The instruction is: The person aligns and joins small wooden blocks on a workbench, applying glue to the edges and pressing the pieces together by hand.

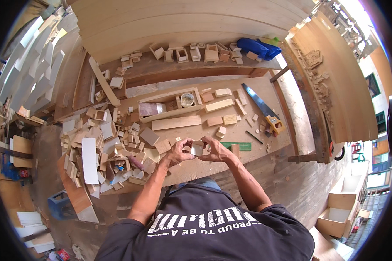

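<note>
Between my two hands, close to the workbench's near edge, is a small wooden block (197,149) with a pale whitish face. My left hand (181,152) grips its left side with bent fingers. From the other side my right hand (215,151) closes on the same piece, thumb and fingers curled round it. Just right of my hands lies a green ruler (239,146), with a small upright wood block (235,151) against it. Beyond my hands a long wooden strip (177,122) rests on the bench board (265,98).
A handsaw (262,106) with a yellow handle lies at the right. Behind the strip stands an open wooden tray (149,118) holding a round tin (187,100). Offcuts pile up on the left around a white board (89,161). Small wooden boxes (181,55) line the back shelf.
</note>
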`<state>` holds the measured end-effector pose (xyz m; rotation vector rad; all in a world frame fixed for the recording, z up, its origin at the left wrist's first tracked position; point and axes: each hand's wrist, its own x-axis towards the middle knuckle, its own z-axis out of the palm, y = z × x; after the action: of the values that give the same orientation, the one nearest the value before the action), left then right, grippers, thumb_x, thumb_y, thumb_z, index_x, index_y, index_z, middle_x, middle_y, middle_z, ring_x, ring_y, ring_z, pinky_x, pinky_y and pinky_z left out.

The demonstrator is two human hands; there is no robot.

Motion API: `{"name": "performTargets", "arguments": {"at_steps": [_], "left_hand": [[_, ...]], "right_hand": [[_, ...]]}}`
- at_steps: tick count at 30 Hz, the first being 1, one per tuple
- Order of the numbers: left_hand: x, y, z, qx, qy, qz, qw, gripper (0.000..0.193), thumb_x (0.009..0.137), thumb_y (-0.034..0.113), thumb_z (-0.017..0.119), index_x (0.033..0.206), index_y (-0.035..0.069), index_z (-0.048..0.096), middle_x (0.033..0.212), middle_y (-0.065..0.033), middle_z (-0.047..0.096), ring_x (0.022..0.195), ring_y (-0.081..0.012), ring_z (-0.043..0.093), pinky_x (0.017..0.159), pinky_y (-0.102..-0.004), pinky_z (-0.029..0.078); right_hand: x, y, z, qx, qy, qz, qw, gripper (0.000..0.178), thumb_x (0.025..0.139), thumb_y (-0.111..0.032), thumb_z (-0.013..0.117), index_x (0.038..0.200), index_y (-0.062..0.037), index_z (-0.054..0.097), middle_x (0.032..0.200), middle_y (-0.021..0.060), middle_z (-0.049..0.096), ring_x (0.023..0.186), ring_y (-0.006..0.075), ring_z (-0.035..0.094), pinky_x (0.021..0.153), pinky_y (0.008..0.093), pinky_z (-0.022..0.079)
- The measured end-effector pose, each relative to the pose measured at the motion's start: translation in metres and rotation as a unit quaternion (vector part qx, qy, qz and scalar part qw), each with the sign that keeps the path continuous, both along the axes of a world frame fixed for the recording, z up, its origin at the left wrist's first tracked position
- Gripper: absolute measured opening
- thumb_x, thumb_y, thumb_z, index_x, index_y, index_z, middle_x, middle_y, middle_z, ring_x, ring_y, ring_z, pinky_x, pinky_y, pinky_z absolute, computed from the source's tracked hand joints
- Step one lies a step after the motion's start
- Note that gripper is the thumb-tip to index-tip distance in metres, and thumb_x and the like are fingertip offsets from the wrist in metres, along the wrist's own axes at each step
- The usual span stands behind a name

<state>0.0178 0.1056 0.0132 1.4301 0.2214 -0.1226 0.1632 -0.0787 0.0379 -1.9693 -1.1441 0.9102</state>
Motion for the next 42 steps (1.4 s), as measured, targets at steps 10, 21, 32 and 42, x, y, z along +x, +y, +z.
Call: {"name": "performTargets", "arguments": {"at_steps": [10, 21, 32, 42], "left_hand": [[0.027, -0.001, -0.043, 0.225, -0.001, 0.136, 0.965, 0.066, 0.077, 0.016, 0.078, 0.137, 0.004, 0.051, 0.114, -0.0121, 0.064, 0.106, -0.0250, 0.061, 0.093, -0.0373, 0.052], [-0.067, -0.065, -0.066, 0.227, 0.235, 0.469, 0.821, 0.043, 0.084, 0.008, 0.069, 0.126, 0.001, 0.059, 0.106, -0.0106, 0.067, 0.094, -0.0185, 0.064, 0.082, -0.0308, 0.053], [0.213, -0.073, -0.030, 0.433, 0.071, 0.280, 0.854, 0.036, 0.079, 0.006, 0.071, 0.114, 0.001, 0.063, 0.115, -0.0187, 0.063, 0.111, -0.0361, 0.059, 0.096, -0.0411, 0.049], [0.290, -0.065, -0.067, 0.597, 0.122, 0.154, 0.777, 0.029, 0.074, 0.006, 0.072, 0.102, 0.002, 0.063, 0.116, -0.0133, 0.055, 0.117, -0.0328, 0.050, 0.093, -0.0472, 0.048]], "right_hand": [[0.110, -0.017, -0.014, 0.034, -0.035, -0.120, 0.992, 0.054, 0.068, -0.029, 0.083, 0.106, 0.0029, 0.060, 0.088, 0.0152, 0.064, 0.084, 0.0238, 0.062, 0.074, 0.0365, 0.050], [0.352, 0.077, -0.106, 0.115, -0.236, -0.044, 0.964, 0.060, 0.066, -0.027, 0.082, 0.110, 0.0012, 0.054, 0.097, 0.0158, 0.057, 0.088, 0.0311, 0.057, 0.077, 0.0417, 0.047], [0.374, 0.129, -0.136, 0.020, -0.125, 0.027, 0.992, 0.073, 0.063, -0.024, 0.085, 0.123, 0.0010, 0.052, 0.109, 0.0173, 0.059, 0.099, 0.0310, 0.061, 0.085, 0.0385, 0.050], [0.396, 0.141, -0.144, -0.017, -0.198, 0.197, 0.960, 0.075, 0.060, -0.021, 0.088, 0.124, -0.0025, 0.054, 0.121, 0.0191, 0.058, 0.119, 0.0370, 0.053, 0.103, 0.0419, 0.045]]}}
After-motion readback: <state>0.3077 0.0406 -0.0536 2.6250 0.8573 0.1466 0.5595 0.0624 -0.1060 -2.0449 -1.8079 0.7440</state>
